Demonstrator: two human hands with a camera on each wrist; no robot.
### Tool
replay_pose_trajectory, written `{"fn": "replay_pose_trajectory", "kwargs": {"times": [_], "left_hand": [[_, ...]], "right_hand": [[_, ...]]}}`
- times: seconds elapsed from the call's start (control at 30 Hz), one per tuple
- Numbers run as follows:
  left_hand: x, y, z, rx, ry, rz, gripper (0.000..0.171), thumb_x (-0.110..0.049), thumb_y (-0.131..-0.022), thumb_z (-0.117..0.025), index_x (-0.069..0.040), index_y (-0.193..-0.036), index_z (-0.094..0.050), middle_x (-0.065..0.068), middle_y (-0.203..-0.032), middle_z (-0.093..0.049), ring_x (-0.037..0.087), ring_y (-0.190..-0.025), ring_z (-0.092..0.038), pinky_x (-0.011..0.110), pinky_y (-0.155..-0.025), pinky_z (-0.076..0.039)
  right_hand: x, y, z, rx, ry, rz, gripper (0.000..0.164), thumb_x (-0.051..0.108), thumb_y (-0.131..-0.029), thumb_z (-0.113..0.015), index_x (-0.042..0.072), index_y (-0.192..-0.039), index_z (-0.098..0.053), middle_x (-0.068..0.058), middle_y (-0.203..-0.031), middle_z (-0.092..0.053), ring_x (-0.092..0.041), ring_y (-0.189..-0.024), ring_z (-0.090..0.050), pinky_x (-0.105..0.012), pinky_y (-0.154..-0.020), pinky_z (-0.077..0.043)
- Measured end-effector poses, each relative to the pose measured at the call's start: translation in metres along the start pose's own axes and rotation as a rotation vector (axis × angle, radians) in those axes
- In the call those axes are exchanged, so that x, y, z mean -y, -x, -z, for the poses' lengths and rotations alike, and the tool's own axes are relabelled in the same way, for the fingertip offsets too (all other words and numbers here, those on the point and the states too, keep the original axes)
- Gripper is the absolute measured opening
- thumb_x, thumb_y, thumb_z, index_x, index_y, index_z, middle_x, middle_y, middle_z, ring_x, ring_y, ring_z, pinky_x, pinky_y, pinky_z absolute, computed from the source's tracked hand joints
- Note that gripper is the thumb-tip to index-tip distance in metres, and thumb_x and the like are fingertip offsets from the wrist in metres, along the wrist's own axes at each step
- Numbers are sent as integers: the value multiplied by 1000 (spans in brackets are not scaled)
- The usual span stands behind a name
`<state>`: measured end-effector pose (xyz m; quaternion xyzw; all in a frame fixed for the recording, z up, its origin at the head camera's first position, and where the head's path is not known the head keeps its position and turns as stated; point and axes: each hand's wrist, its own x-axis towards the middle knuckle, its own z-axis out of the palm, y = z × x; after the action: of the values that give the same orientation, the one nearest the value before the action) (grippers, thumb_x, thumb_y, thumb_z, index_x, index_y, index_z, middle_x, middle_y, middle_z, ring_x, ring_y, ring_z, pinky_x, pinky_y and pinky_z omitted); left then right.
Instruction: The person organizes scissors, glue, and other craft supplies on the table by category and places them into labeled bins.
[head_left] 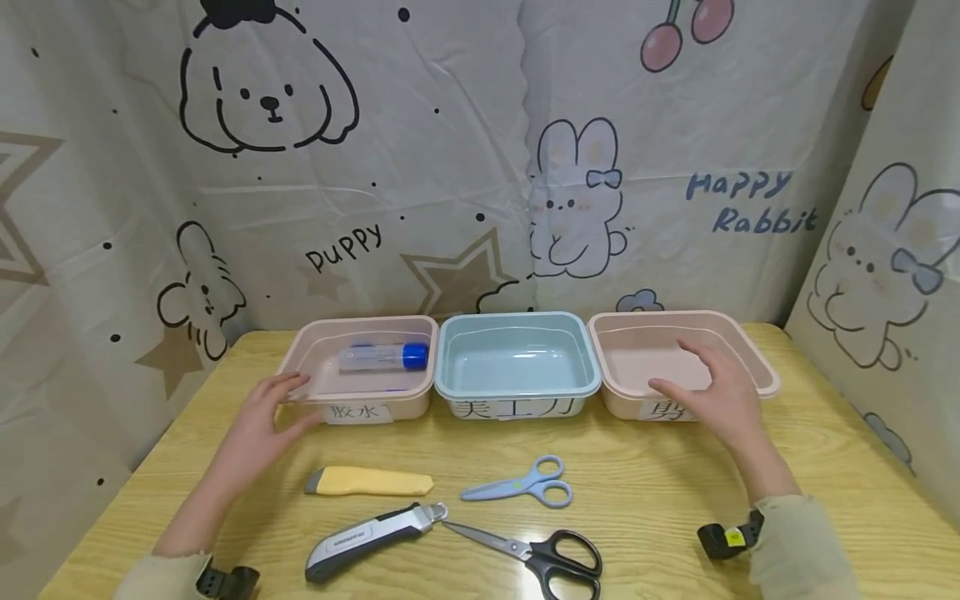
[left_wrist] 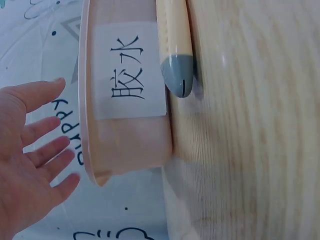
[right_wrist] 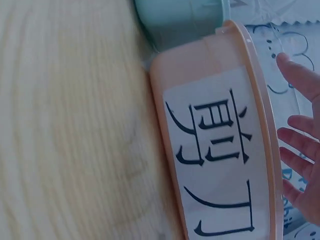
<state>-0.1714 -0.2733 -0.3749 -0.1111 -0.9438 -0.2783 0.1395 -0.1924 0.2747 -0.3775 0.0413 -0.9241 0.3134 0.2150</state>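
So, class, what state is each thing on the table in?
Glue tube: lying down, capped
Left pink tub: lidless, holding glue tube
Blue tub: lidless
Right pink tub: lidless
Yellow knife: no blade showing
Grey knife: blade unclear
Blue scissors: closed
Black scissors: closed

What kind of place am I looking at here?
Probably an indoor craft or work corner: blue scissors lie on a wood-grain table, with three labelled bins lined up behind them.
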Motion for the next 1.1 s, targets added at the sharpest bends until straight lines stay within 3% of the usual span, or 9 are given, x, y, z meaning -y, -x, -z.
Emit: {"fn": "replay_pose_trajectory", "kwargs": {"times": [0.2, 0.37, 0.47, 0.67, 0.8, 0.93, 1.1], "left_hand": [[-6, 8, -8, -5, 14, -39, 49, -15, -78, -70, -1, -122, -52, 20, -125, -46, 43, -115, -42, 63, -92, -33], [-11, 16, -13, 19, 20, -56, 43, -12, -77, -71, -5, -117, -57, 14, -116, -51, 38, -107, -49, 59, -88, -39], [-13, 19, -16, 93, 28, -54, 44, -15, -77, -72, -4, -117, -57, 13, -117, -50, 36, -108, -49, 57, -89, -40], [-13, 26, -21, 313, -2, -75, 63, -28, -70, -77, 0, -122, -52, 16, -121, -48, 37, -110, -49, 54, -91, -41], [-11, 31, -28, 418, 4, -101, 62, -33, -68, -77, -7, -119, -56, 10, -119, -51, 33, -112, -49, 53, -95, -39], [-13, 30, -34, 471, -34, -132, 53, -27, -67, -77, -11, -115, -60, 3, -113, -55, 26, -106, -52, 49, -92, -42], [-19, 25, -36, 470, -91, -135, 42, -12, -68, -75, -12, -108, -64, -2, -102, -57, 18, -95, -54, 42, -83, -46]], "right_hand": [[-9, -2, 16, -1, 28, -102, 86, 46, -70, -74, 9, -138, -37, -25, -137, -38, -47, -119, -36, -63, -90, -30], [-18, -4, 23, 39, 50, -127, 95, 49, -69, -74, 11, -143, -28, -29, -139, -31, -50, -116, -34, -65, -86, -30], [-26, -3, 25, 69, 50, -142, 100, 50, -69, -73, 9, -145, -22, -32, -139, -29, -50, -115, -33, -64, -84, -32], [-40, 0, 29, 110, 45, -182, 107, 50, -69, -73, 8, -146, -13, -32, -143, -18, -53, -122, -24, -69, -88, -27], [-50, 1, 31, 122, 13, -188, 109, 45, -69, -76, 4, -146, -10, -32, -145, -12, -53, -125, -19, -70, -92, -22], [-57, 4, 31, 129, -48, -239, 115, 41, -70, -76, 3, -146, 1, -32, -146, -4, -54, -126, -16, -70, -94, -20], [-64, 8, 33, 151, -137, -307, 118, 38, -73, -74, 4, -143, 14, -35, -144, 3, -56, -126, -14, -69, -96, -17]]}}
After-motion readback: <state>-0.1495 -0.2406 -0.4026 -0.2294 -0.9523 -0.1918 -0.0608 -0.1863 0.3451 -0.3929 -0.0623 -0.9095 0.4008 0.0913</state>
